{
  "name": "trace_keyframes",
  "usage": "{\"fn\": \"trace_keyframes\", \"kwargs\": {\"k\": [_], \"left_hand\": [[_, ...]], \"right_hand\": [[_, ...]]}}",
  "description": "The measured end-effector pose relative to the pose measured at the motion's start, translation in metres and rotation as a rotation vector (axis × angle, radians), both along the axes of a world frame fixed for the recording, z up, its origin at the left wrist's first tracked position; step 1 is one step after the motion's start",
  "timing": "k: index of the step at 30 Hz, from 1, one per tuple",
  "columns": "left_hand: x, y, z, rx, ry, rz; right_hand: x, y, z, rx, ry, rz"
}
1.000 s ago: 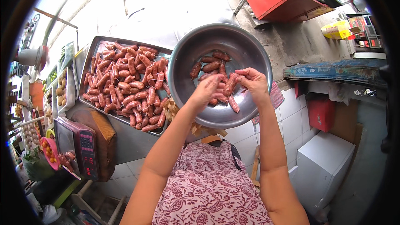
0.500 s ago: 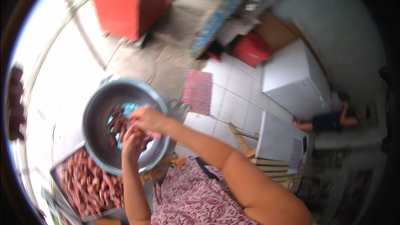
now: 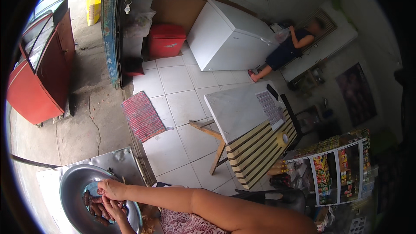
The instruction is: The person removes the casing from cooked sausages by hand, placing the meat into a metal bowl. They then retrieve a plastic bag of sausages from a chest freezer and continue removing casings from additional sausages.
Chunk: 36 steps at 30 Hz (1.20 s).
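Reddish-brown sausages lie in a grey metal basin with light blue visible at its bottom, on a metal-topped surface at the lower left. Inside the basin, my right hand has its fingers curled on a sausage, with the fingertips partly hidden. Just below it, my left hand also grips among the sausages, its fingers bent and partly covered.
A red cart stands outside at left, past a shutter edge. Inside are a woven mat, white chest freezer, red bin, white-topped table and snack rack. Another person is beside the freezer.
The view has swung right, showing more of the room and the other person; the basin and my hands shifted to the lower left and the sausage tray left view. My hands remain in the basin.
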<state>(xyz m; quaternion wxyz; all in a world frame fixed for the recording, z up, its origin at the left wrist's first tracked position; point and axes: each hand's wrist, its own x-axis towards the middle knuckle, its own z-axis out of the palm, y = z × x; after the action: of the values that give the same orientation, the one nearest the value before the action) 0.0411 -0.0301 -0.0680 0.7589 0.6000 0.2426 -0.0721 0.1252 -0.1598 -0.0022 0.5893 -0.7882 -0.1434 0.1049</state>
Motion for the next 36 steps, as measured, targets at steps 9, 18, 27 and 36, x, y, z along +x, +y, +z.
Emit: {"fn": "trace_keyframes", "kwargs": {"k": [9,18,27,36], "left_hand": [[0.026,0.033,-0.011,0.303,-0.264,-0.075],[-0.001,0.004,0.045,0.403,-0.259,-0.005],[-0.001,0.002,0.051,0.341,-0.041,0.324],[-0.010,0.012,0.078,0.894,-0.134,0.101]], "right_hand": [[-0.018,0.018,0.006,-0.245,0.051,-0.137],[-0.028,0.022,0.021,-0.687,-0.190,0.073],[-0.021,0.014,0.011,-0.309,-0.084,-0.030],[-0.002,0.001,0.051,-0.161,-0.108,0.275]]}}
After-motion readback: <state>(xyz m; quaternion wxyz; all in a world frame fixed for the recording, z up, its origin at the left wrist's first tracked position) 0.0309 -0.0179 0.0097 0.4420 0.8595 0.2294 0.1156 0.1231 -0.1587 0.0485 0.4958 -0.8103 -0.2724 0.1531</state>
